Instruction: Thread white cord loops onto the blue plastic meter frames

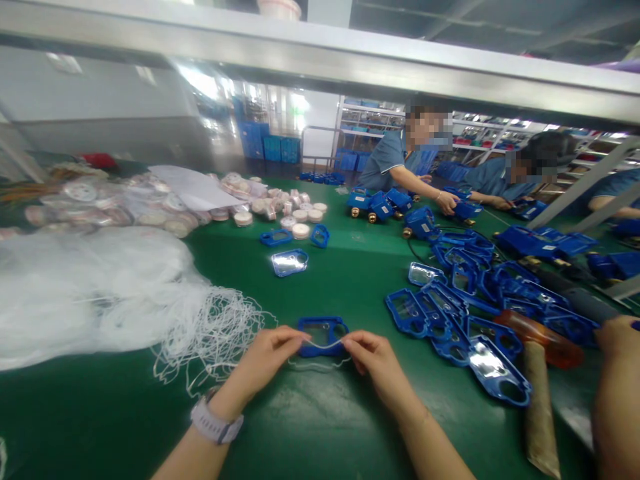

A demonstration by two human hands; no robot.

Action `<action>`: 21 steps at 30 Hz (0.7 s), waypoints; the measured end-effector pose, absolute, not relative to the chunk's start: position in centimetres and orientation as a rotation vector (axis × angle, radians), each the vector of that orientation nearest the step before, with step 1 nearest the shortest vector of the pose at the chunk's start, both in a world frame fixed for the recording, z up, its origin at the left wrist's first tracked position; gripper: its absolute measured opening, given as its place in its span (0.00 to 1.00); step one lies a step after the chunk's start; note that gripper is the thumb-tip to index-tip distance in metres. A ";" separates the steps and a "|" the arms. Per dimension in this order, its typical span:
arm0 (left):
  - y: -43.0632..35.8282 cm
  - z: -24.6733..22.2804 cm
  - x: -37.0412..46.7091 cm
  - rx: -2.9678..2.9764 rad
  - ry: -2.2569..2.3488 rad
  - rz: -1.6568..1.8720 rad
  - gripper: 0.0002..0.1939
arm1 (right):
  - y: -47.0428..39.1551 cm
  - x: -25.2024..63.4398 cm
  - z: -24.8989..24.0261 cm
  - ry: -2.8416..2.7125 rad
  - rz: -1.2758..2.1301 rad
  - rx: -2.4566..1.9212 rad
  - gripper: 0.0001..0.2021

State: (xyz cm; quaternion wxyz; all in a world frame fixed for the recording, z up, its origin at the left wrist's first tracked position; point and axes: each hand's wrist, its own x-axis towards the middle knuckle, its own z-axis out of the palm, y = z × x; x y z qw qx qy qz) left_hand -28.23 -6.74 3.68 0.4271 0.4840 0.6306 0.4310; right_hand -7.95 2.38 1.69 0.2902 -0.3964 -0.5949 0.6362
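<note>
A thin white cord [324, 347] sags slightly between my two hands, which pinch it at either side. My left hand [270, 353], with a pale watch [216, 420] on its wrist, has thumb and forefinger closed on the cord. On the other side my right hand [375, 360] grips it the same way. Just behind the cord lies a blue plastic frame [323, 320] with a clear window and a round opening, flat on the green table. Whether my fingertips touch this frame cannot be made out. Left of my hands spreads a tangle of white cords [215, 327].
Blue frames [440, 313] are heaped at right beside a mallet [543, 400]. Another person's hand [617, 347] is at the right edge. White plastic bags [90, 287] and white rolls [300, 230] lie left and behind. Co-workers [400, 160] handle blue housings across the table.
</note>
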 end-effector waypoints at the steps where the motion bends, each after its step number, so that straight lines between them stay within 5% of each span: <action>1: -6.8 3.7 -28.3 1.240 1.574 1.069 0.13 | 2.4 -7.9 1.7 -1.590 1.694 -1.061 0.15; 21: -4.8 0.7 -28.3 1.114 1.817 1.280 0.13 | 5.2 -9.7 1.5 -1.843 1.149 -1.127 0.10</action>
